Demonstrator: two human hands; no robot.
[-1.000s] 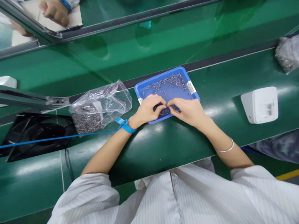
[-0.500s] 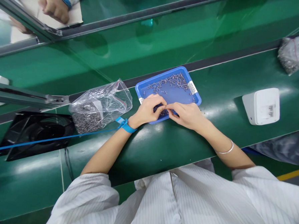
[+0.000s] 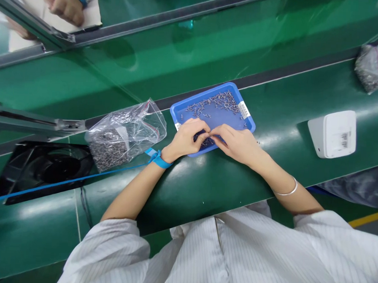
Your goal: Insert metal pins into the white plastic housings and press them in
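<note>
Over the near side of a blue tray [image 3: 214,116], my left hand [image 3: 189,137] and my right hand [image 3: 238,144] meet at the fingertips. Both are closed in a pinch. Whatever lies between the fingers is too small to make out. Small metal pins or screws [image 3: 224,102] are scattered along the tray's far side, and more lie in the near part below my fingers, partly hidden. A blue wrist strap [image 3: 161,159] with a cord circles my left wrist.
Left of the tray lies a clear plastic bag [image 3: 111,148] of small metal parts, beside a black fan [image 3: 53,166]. On the right stand a white box-shaped device [image 3: 337,134] and another bag [image 3: 372,68]. Across the bench, another person's hand [image 3: 64,6] rests near a metal frame.
My hands stay together over the tray, with the right fingers shifting slightly at the pinch. The view has moved a little; nothing else visibly differs.
</note>
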